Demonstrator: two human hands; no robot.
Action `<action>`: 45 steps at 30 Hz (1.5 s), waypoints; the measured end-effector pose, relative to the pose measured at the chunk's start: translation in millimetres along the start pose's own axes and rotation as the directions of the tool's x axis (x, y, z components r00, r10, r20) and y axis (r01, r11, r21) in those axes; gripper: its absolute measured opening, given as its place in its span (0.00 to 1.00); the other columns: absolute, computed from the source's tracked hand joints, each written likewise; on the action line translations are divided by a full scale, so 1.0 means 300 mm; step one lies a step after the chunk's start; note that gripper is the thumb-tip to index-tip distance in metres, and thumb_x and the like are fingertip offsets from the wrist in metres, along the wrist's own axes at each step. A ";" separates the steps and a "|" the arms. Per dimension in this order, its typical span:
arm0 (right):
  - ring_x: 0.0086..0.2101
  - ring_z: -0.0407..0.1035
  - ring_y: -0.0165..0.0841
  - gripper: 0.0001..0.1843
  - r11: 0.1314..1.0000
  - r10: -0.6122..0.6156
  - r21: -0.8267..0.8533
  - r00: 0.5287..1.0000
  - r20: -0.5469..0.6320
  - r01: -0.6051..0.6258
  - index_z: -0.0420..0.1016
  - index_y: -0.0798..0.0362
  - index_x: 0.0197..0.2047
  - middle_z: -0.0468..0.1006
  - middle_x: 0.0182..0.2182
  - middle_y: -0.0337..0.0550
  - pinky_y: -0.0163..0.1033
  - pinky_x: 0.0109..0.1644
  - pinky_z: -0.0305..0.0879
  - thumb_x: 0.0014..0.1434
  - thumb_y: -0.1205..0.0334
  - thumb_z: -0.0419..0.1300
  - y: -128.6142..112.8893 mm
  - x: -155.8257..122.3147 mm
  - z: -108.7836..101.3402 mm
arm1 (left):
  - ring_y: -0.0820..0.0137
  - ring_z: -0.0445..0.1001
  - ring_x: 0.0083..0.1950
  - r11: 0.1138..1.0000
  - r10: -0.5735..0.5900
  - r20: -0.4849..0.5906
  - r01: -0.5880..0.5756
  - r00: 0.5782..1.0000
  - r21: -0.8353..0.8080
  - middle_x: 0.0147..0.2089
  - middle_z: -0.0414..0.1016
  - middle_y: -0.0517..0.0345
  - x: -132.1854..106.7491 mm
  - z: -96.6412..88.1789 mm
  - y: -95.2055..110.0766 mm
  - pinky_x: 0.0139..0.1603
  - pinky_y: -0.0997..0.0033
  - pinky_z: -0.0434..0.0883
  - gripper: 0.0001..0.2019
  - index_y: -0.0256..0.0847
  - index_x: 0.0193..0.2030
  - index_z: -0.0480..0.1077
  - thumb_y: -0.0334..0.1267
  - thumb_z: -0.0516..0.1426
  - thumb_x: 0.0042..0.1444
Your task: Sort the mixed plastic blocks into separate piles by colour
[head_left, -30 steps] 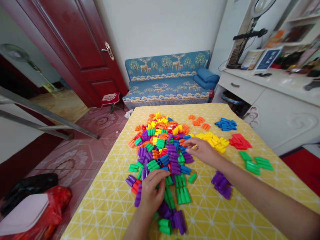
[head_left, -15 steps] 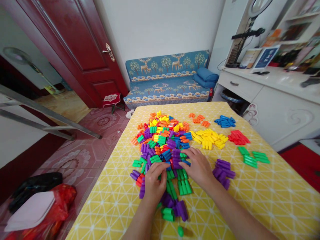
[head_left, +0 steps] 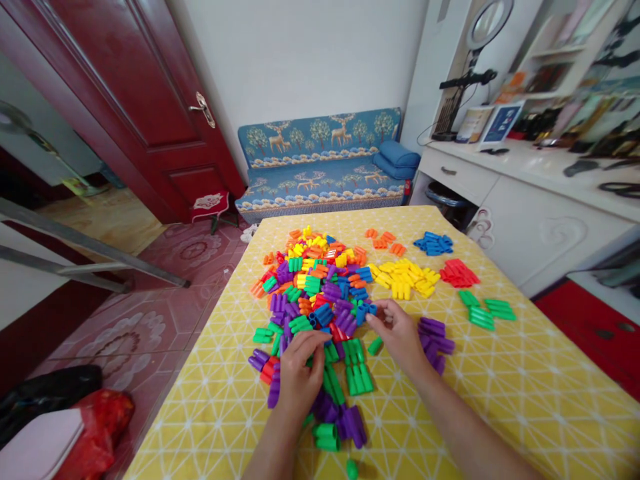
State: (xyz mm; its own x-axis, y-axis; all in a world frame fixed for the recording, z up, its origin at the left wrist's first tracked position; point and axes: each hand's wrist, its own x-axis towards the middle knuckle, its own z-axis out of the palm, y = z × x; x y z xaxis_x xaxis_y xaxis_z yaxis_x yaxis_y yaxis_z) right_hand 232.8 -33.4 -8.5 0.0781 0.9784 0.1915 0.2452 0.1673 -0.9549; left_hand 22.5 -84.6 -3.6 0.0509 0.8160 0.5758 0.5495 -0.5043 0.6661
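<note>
A big mixed pile of coloured plastic blocks [head_left: 315,280] lies on a table with a yellow patterned cloth [head_left: 500,393]. My left hand [head_left: 299,373] rests on the near edge of the pile with its fingers curled over green and purple blocks. My right hand [head_left: 397,330] sits beside it, fingers bent at the blue and purple blocks on the pile's right edge. A purple group [head_left: 434,333] lies just right of that hand. What either hand holds is hidden.
Sorted groups lie on the right: yellow [head_left: 407,279], orange [head_left: 384,240], blue [head_left: 433,243], red [head_left: 459,272], green [head_left: 485,312]. A blue sofa [head_left: 325,167] stands behind the table, a white cabinet [head_left: 540,213] to the right, a red door [head_left: 135,100] to the left.
My right hand drew back from the middle of the pile to its near right edge, beside the left hand. The view shifted slightly.
</note>
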 end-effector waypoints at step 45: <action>0.60 0.58 0.41 0.38 0.746 -0.321 -0.395 0.809 0.492 0.536 0.63 0.46 0.64 0.63 0.63 0.46 0.51 0.62 0.58 0.48 0.73 0.59 -0.054 0.142 0.089 | 0.68 0.77 0.42 0.999 -0.024 0.008 0.025 1.000 -0.044 0.39 0.79 0.54 0.003 -0.003 0.011 0.43 0.69 0.74 0.14 0.42 0.42 0.77 0.24 0.53 0.58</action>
State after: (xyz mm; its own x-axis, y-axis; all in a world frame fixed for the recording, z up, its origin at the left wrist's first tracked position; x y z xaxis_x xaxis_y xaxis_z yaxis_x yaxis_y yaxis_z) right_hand 206.4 8.9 9.1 -0.4912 0.7979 0.3493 0.6068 0.6012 -0.5199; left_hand 23.5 -85.9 -0.4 0.0444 0.8303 0.5556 0.5133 -0.4961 0.7003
